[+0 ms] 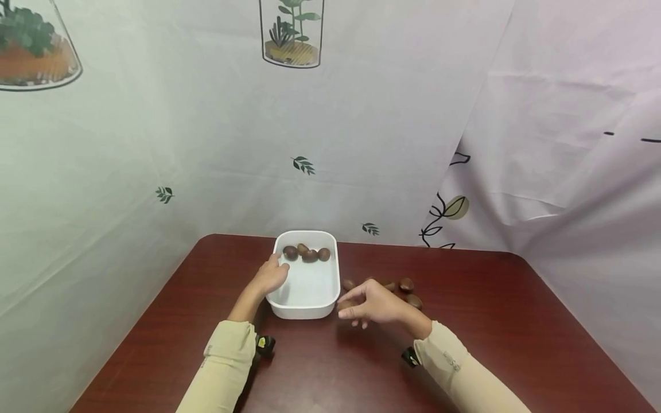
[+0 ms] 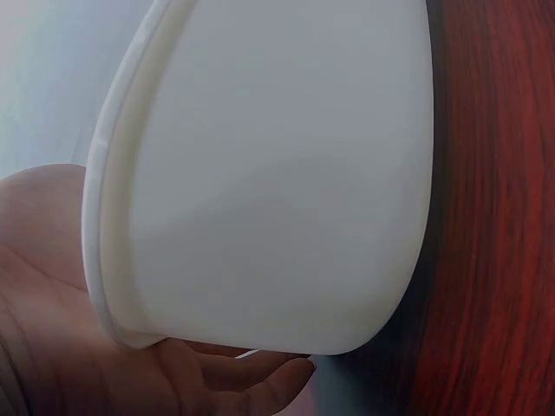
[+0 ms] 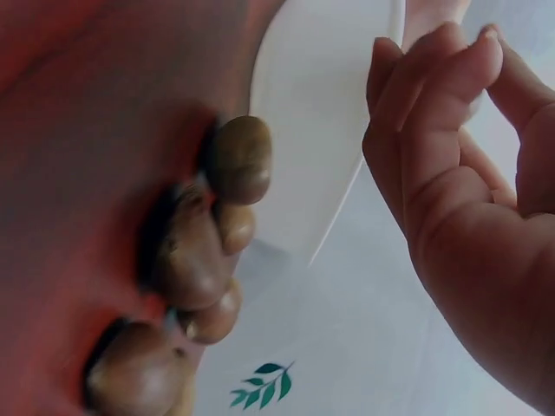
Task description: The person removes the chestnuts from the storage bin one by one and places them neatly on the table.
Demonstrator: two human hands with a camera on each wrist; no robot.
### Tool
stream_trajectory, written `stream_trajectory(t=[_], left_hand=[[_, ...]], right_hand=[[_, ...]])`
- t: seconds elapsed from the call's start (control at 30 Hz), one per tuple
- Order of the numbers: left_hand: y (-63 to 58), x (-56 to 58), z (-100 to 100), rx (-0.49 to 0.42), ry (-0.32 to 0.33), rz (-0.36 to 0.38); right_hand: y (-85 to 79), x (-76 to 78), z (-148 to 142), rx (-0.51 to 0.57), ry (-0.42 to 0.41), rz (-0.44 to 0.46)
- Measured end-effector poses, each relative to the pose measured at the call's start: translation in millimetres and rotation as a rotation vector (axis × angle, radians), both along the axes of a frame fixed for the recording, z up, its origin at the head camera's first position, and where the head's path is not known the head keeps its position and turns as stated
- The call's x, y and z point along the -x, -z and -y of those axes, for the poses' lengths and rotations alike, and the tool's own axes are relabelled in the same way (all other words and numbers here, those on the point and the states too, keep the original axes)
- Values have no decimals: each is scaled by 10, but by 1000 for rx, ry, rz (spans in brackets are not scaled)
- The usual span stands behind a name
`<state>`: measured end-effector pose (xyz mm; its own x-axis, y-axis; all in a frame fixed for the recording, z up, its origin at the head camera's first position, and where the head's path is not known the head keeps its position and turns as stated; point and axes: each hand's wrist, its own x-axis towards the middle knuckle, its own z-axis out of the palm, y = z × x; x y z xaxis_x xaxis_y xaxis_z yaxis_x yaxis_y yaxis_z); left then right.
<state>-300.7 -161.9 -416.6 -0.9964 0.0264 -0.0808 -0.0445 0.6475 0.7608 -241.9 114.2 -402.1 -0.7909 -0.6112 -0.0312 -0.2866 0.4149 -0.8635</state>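
Observation:
A white plastic tray (image 1: 304,310) stands on the table with several brown chestnuts (image 1: 310,256) along its far end. My left hand (image 1: 271,275) grips its left rim, the thumb over the inside. In the left wrist view, fingers (image 2: 277,386) of that hand curl below the tray's outer wall (image 2: 277,173). Close by the tray's near right corner, my right hand (image 1: 377,303) pinches a chestnut (image 1: 346,304) between thumb and fingers; in the right wrist view the fingers mostly hide it. More chestnuts (image 3: 186,251) lie on the table beside that hand.
The dark red wooden table (image 1: 465,344) reaches back to a pale hanging cloth (image 1: 232,143) printed with plants. Loose chestnuts (image 1: 406,285) sit to the right of the tray, partly behind the right hand. Both forearms wear light sleeves with small dark devices at the wrists.

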Motion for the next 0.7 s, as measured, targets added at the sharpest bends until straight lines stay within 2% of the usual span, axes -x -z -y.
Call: stream_trajectory(t=[0.2, 0.4, 0.53, 0.7], left_hand=[[11, 20, -14, 2, 5, 9], [21, 31, 0, 7, 1, 8], [27, 25, 2, 6, 3, 10], [19, 16, 0, 10, 9, 2]], right_hand=[[112, -74, -155, 15, 13, 54], [222, -101, -148, 10, 26, 88], [276, -130, -124, -29, 37, 62], [321, -152, -88, -76, 84, -15]])
